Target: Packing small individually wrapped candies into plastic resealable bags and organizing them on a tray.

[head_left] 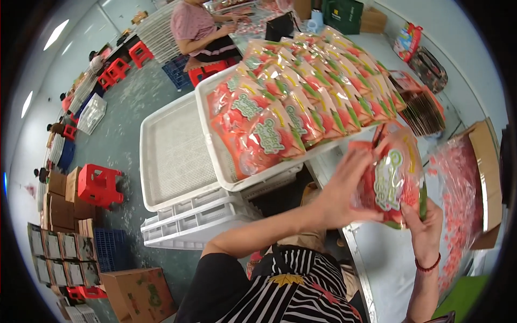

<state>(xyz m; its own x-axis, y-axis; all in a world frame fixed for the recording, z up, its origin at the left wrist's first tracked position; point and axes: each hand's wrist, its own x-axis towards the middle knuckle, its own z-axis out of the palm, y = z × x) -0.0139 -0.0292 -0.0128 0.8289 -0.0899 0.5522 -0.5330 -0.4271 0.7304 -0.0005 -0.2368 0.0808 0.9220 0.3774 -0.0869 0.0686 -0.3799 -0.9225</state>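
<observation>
A shiny pink-and-red printed pouch [397,172] is held up between both hands over the table. My left hand [344,188] is closed around its left side, thumb and fingers gripping the edge. My right hand [425,223], with a red bead bracelet on the wrist, pinches the lower right corner. Whether the pouch's top is sealed cannot be made out. Just beyond my left hand, a white tray [245,184] carries rows of similar plump pouches [269,134]. A bundle of flat pouches [423,114] stands on edge past the held one.
A cardboard box [487,172] with a plastic liner holds small pink wrapped pieces [458,172] at right. Another white mesh tray [175,156] sits atop stacked trays at left. A person in pink [195,29] sits ahead. A red stool [99,184] and cartons [137,293] stand on the floor.
</observation>
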